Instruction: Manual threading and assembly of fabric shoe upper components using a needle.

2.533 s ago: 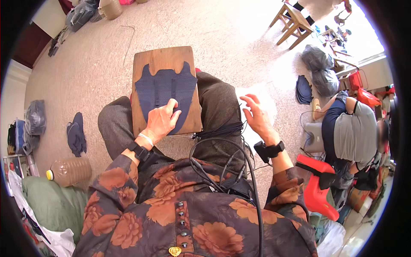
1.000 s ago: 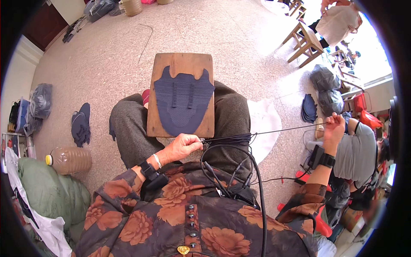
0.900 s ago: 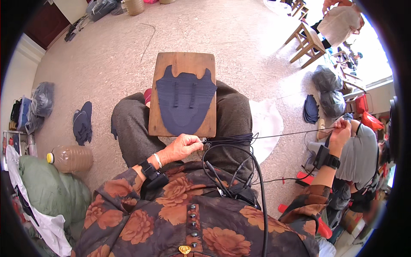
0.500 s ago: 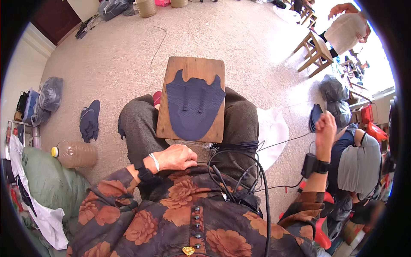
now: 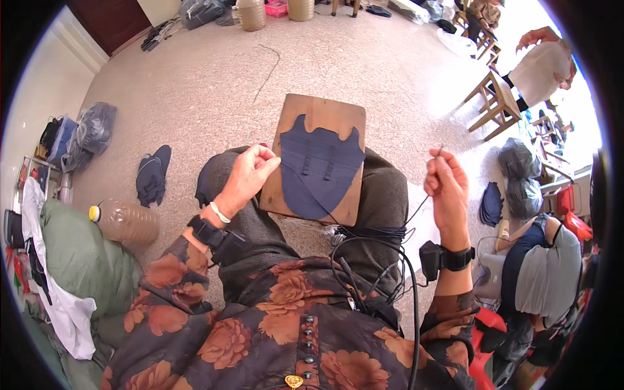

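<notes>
Across my knees lies a wooden board point(image 5: 318, 104). On it rests a flat dark-blue fabric piece point(image 5: 323, 172), shaped like a shoe upper, with two short rows of dark stitches or slits in its middle. My left hand point(image 5: 248, 174) is raised at the board's left edge, thumb and fingers pinching a thin dark cord point(image 5: 312, 192) that runs over the fabric toward my right thigh. To the right of the board, my right hand point(image 5: 447, 182) pinches dark cord too, a short tip sticking up above its fingers. A bundle of dark cord point(image 5: 374, 234) lies over my right thigh.
More dark-blue pieces lie on the floor at left point(image 5: 153, 175) and right point(image 5: 491, 205). A yellow-capped plastic jug point(image 5: 127, 220) and a green sack point(image 5: 81, 250) are at my left. A wooden stool point(image 5: 497, 104), black bags point(image 5: 520, 159) and other people are on the right.
My left hand has risen from my lap to the board's left edge, now with cord in its fingers. My right hand has come inward toward the board. The whole view has shifted slightly.
</notes>
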{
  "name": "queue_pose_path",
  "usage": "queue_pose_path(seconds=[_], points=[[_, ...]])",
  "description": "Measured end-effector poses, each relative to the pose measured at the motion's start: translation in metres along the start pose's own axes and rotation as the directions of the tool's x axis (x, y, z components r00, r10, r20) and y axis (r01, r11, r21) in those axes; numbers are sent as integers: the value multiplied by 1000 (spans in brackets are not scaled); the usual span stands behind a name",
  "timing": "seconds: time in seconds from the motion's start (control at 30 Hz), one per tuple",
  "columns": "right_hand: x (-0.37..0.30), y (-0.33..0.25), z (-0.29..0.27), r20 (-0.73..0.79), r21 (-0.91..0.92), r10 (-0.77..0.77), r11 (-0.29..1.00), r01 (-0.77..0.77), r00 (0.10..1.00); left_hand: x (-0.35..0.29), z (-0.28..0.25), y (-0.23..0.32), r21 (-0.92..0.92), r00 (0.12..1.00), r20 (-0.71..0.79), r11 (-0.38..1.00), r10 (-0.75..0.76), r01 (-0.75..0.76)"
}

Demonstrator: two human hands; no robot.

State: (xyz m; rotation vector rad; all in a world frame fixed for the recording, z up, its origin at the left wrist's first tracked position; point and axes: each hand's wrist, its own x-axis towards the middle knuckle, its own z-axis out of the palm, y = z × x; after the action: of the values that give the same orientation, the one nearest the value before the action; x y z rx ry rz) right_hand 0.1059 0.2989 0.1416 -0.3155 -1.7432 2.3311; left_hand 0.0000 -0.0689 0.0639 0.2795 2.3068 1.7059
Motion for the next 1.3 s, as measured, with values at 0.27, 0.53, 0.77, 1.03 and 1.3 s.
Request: queue_pose_path(seconds=[0.27,0.53,0.77,1.03,1.3], points=[[-13,-5,21,33,-124,10,992,-6,999,-15,30,-31,-823,848,465,229,-254,520],[-25,57,75,323,-387,261,914,-125,910,-25,60,9,-740,892,426,510,-148,438],[-16,71,83,326,-474,-2,865,165,945,-29,77,34,-591,882,445,688,-157,421],[-15,66,88,485,-670,-26,631,390,874,-27,94,29,-580,891,452,743,-48,334],[-10,70,84,441,-699,35,640,319,897,-27,97,30,-546,895,439,766,-82,338]])
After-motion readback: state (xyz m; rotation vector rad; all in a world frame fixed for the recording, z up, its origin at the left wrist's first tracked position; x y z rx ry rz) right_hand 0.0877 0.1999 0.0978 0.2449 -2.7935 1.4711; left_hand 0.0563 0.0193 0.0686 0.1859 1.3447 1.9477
